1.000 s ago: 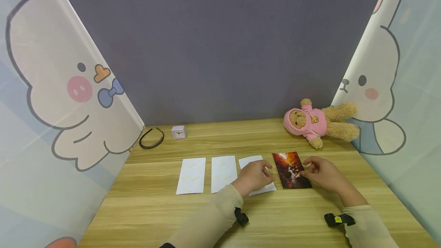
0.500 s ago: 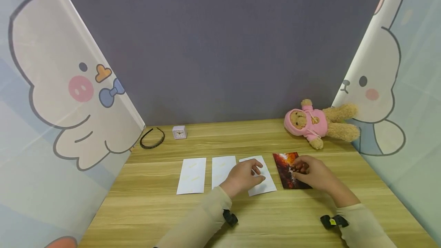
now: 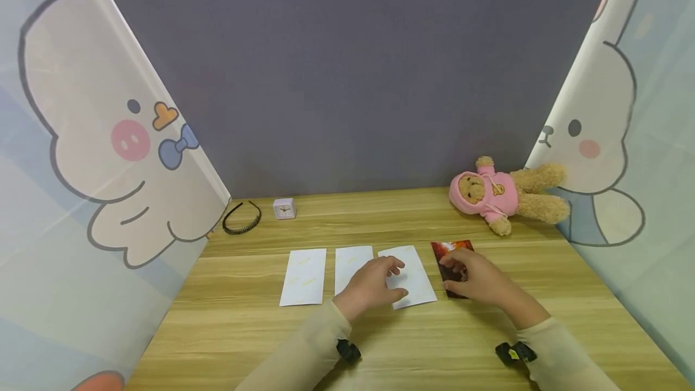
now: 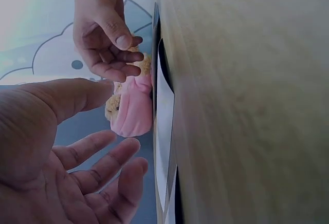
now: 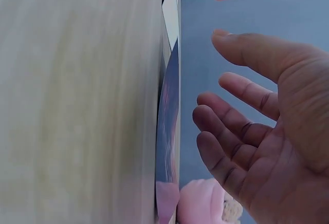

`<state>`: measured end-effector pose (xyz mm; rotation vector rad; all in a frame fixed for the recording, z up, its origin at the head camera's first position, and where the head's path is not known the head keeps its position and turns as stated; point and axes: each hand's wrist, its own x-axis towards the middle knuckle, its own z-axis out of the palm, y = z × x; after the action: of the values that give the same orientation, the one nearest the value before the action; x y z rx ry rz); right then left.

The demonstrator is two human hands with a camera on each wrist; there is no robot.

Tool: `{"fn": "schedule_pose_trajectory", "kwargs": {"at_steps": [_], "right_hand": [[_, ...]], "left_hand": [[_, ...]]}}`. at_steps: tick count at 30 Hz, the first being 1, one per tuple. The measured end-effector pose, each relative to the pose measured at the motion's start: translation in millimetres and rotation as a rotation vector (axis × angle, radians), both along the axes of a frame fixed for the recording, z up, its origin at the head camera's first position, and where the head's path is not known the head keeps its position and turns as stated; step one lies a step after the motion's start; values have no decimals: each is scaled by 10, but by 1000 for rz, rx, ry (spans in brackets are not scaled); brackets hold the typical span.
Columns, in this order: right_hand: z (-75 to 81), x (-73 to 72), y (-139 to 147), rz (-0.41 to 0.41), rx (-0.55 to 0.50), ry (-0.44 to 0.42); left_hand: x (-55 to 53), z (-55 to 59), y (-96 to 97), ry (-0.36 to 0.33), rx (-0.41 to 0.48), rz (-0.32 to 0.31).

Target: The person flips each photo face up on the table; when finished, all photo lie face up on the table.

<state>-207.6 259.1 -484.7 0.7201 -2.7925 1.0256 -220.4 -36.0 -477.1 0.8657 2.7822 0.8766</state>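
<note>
The left hand (image 3: 371,285) hovers by the rightmost white sheet (image 3: 418,279) and the right hand (image 3: 476,277) above the dark red picture card (image 3: 447,247), which lies just beside that sheet on the tabletop (image 3: 434,349), both hands empty, thumbs held well apart from loosely bent fingers.

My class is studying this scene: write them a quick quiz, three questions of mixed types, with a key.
1. True or false: the right hand is above the dark red picture, holding nothing.
2. In the head view, where is the clock relative to the headband? A left, B right, C in front.
3. How many white sheets lie in the row beside the picture?
Key: 1 true; 2 B; 3 three.
</note>
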Motion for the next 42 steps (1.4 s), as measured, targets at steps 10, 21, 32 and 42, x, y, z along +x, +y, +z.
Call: {"fn": "schedule_pose_trajectory", "kwargs": {"at_steps": [10, 21, 32, 42], "right_hand": [[14, 26, -242, 67, 116, 8], [46, 48, -444, 97, 270, 29], [56, 86, -470, 141, 267, -2], [22, 134, -476, 136, 283, 22]], "left_hand": [[98, -33, -139, 32, -13, -22], [140, -38, -170, 40, -72, -29], [155, -49, -178, 27, -150, -45], [135, -106, -159, 85, -201, -68]]}}
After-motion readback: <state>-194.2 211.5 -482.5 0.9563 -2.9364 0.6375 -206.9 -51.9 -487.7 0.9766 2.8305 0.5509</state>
